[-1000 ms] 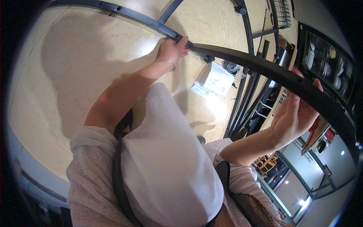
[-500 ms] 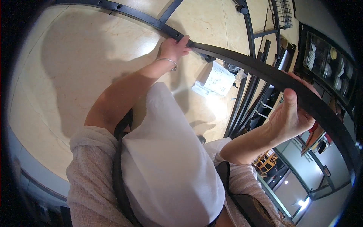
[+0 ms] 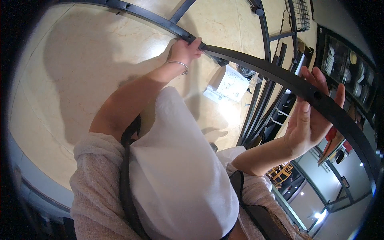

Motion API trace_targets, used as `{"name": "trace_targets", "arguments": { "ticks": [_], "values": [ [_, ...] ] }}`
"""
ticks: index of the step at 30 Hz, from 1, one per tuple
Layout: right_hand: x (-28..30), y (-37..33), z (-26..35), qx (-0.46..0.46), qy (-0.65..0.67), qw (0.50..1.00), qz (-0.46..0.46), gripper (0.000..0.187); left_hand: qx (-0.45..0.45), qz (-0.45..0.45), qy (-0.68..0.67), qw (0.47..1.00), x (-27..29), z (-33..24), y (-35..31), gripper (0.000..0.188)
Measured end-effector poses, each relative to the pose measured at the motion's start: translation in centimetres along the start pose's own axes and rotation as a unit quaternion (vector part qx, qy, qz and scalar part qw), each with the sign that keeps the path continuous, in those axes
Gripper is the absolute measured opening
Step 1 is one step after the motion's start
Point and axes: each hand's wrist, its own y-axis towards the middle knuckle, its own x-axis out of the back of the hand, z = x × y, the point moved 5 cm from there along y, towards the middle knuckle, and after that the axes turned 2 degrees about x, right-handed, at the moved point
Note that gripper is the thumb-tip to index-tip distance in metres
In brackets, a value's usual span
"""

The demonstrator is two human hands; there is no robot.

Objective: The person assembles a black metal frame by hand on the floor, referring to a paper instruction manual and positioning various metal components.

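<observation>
Black bar (image 3: 264, 66) is grasped by the left hand (image 3: 185, 52), the fingers curled around it beside what seems to be a joint. By the right hand (image 3: 312, 125), farther along, it is not gripped: the fingers are spread behind it, the thumb is placed near its lower edge, and whether it is touched by the palm cannot be told. Near this thumb a round hole (image 3: 318, 95) is seen. The bar is judged to be metal, stiff and hard to damage; through its length it may be found unwieldy, and a loose palm could be slipped past by its smooth faces. It would best be held at two well-separated places, fingers wrapped fully around. Beyond the left hand, a crosspiece (image 3: 183, 11) is joined to it. Farther out, a printed sheet (image 3: 230, 86) is spread on the floor (image 3: 224, 30), near a plastic bag (image 3: 245, 71). At upper right, a wire basket (image 3: 301, 16) and a glass-fronted cabinet (image 3: 346, 66) are seen.
</observation>
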Motion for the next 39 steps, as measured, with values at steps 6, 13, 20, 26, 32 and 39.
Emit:
{"name": "trace_targets", "arguments": {
  "ticks": [6, 13, 20, 26, 32, 39],
  "values": [
    [1.9, -0.6, 0.1, -0.027, -0.227, 0.974, -0.002, 0.059, 0.018, -0.002, -0.069, 0.997, 0.5, 0.0, -0.1, 0.035],
    [1.5, -0.6, 0.0, -0.022, -0.104, 0.994, -0.001, 0.065, 0.026, 0.044, 0.023, 0.998, -0.2, -0.5, -0.6, 0.016],
    [0.8, -0.4, 0.0, -0.002, -0.092, 0.994, -0.05, 0.067, 0.017, 0.017, -0.075, 0.997, 0.0, -0.3, -0.3, 0.034],
    [2.2, -0.7, -0.6, 0.008, -0.133, 0.991, 0.006, 0.064, 0.004, 0.002, -0.065, 0.998, -0.1, -0.4, -0.7, 0.034],
    [2.9, -0.8, -0.3, -0.009, -0.106, 0.992, -0.069, 0.055, 0.034, 0.056, -0.042, 0.997, 0.2, 1.2, 0.9, 0.03],
    [-2.2, 0.9, -2.0, 0.005, 0.04, 0.993, 0.108, 0.058, 0.02, 0.012, 0.046, 0.999, 0.5, 0.3, 0.2, 0.039]
  ]
}}
